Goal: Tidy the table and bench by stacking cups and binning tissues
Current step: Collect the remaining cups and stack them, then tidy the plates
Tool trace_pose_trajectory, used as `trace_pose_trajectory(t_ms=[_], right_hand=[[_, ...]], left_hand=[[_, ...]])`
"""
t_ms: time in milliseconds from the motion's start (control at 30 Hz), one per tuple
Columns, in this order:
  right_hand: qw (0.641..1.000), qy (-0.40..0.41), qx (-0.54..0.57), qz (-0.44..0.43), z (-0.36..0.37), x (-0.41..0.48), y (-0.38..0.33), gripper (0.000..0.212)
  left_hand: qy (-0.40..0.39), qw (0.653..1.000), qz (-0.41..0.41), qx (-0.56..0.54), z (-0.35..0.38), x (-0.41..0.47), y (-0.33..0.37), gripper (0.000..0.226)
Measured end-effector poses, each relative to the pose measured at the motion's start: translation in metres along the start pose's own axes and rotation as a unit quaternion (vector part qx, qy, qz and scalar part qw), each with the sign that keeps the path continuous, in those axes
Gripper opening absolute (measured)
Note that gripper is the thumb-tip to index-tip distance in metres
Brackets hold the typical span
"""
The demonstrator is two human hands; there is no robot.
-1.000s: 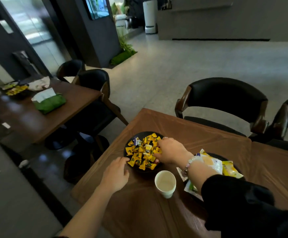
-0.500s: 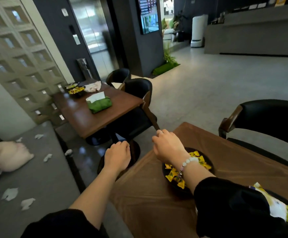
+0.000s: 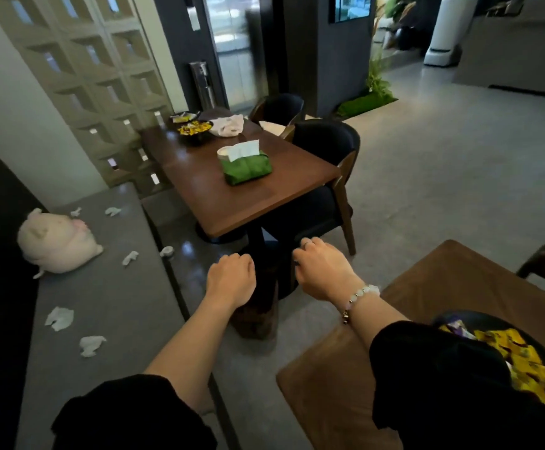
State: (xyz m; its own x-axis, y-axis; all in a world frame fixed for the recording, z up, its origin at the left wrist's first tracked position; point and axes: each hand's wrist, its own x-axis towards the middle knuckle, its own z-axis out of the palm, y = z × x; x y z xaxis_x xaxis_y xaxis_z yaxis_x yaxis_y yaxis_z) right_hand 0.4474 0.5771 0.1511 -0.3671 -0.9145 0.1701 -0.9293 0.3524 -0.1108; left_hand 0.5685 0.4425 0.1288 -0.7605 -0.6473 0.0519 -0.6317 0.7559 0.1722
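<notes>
Several crumpled white tissues lie on the grey bench (image 3: pixel 115 297) at the left, among them one (image 3: pixel 59 317) near my side, one (image 3: pixel 91 345) below it and one (image 3: pixel 130 257) further along. Another tissue (image 3: pixel 166 252) lies on the floor by the bench edge. My left hand (image 3: pixel 231 278) and my right hand (image 3: pixel 324 273) hang in the air above the floor between the bench and the near table (image 3: pixel 427 287), both with fingers curled in and nothing in them. No cup is in view.
A plush pig (image 3: pixel 57 242) rests on the bench. The far table (image 3: pixel 206 186) holds a green tissue box (image 3: pixel 246 167), a snack plate (image 3: pixel 196 128) and a crumpled cloth (image 3: pixel 227 125). Dark chairs (image 3: pixel 326 151) stand beside it. A plate of yellow sweets (image 3: pixel 508 362) sits at the near table's right.
The view has swung left from the near table to the bench and far table. Both hands left the sweets plate and now hang curled over the floor. The paper cup dropped out of view.
</notes>
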Motion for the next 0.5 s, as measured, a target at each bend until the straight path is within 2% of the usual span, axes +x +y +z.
trace_pose_trajectory(t_ms=[233,500], right_hand=[[0.998,-0.032,0.017,-0.052,0.037,0.083,-0.058,0.026],[0.995,-0.056,0.017,-0.075,0.067,0.127,-0.098,0.029]], left_hand=[[0.009,0.999,-0.047,0.006,0.004,0.032,-0.086,0.032],[-0.004,0.998,-0.065,0.008,0.009,0.05,-0.137,0.03]])
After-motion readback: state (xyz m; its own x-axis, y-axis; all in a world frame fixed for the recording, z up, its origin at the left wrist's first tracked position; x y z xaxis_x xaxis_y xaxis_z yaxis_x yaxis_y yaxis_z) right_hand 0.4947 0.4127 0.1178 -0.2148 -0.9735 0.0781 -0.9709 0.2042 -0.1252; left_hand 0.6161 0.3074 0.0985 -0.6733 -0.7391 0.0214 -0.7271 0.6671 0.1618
